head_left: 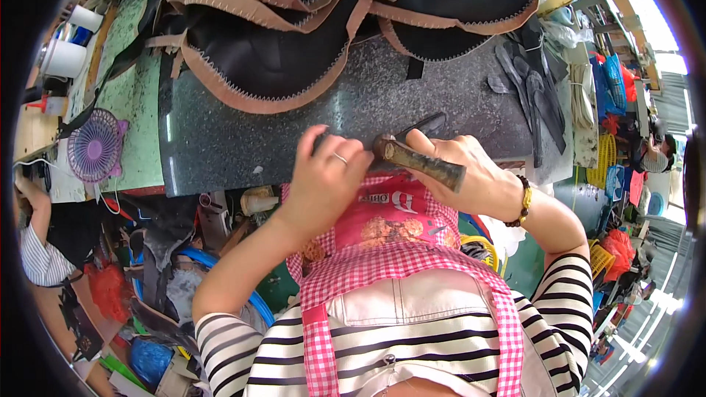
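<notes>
A hammer [430, 165] with a worn, dark-stained handle lies across the fingers of my right hand [474, 165], which is closed around it at the front edge of the table. Its rounded head end points toward my left hand [329, 173]. That hand is curled, with a ring on one finger; its fingertips are pressed together beside the hammer, and what they pinch is hidden. A narrow black leather strip [426, 125] lies on the dark speckled tabletop [228, 140], just beyond my right fingers. Farther back are black leather pieces [272, 51] with tan, zigzag-stitched edges, piled up.
Black leather offcuts [540, 95] lie in a heap at the table's right. A purple fan [95, 145] stands on the pale green surface at left. Scraps and bags crowd beneath the table at lower left. Another person's striped sleeve [48, 257] shows at the far left.
</notes>
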`<move>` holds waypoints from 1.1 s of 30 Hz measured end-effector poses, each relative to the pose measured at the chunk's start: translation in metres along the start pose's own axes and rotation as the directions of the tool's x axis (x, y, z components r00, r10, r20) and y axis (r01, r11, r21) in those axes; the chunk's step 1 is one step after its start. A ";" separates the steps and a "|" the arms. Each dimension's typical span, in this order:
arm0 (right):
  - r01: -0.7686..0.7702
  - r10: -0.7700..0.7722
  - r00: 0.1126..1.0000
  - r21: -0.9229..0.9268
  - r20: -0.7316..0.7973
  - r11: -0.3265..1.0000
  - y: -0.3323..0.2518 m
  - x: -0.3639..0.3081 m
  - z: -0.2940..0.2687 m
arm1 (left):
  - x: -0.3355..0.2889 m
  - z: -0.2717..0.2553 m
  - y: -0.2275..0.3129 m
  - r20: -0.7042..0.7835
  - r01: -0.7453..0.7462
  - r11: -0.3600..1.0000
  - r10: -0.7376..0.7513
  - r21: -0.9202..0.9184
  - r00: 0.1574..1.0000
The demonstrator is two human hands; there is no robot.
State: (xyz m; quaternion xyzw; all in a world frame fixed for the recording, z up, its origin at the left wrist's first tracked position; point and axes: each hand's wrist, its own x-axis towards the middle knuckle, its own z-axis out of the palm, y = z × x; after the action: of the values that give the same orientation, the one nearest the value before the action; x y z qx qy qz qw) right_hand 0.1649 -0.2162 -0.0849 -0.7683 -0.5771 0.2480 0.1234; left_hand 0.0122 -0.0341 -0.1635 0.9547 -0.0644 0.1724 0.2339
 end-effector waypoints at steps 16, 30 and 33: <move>0.022 -0.023 0.999 0.022 0.024 1.000 -0.022 0.021 0.006 | -0.021 -0.004 -0.010 -0.061 0.020 0.998 -0.024 -0.057 0.998; 0.074 -0.076 0.970 -0.019 -0.233 0.997 0.026 0.006 -0.010 | 0.006 0.005 -0.012 -0.079 -0.040 0.996 0.034 -0.083 0.996; 0.156 -0.142 0.959 0.038 -0.246 0.987 0.018 0.010 0.001 | 0.006 0.006 -0.012 -0.120 -0.089 0.996 0.085 -0.029 0.989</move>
State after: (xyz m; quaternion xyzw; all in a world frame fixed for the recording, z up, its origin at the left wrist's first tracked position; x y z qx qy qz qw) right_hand 0.1808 -0.2119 -0.0970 -0.7434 -0.6065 0.1587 0.2332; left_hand 0.0217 -0.0265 -0.1717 0.9348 -0.0949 0.2377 0.2461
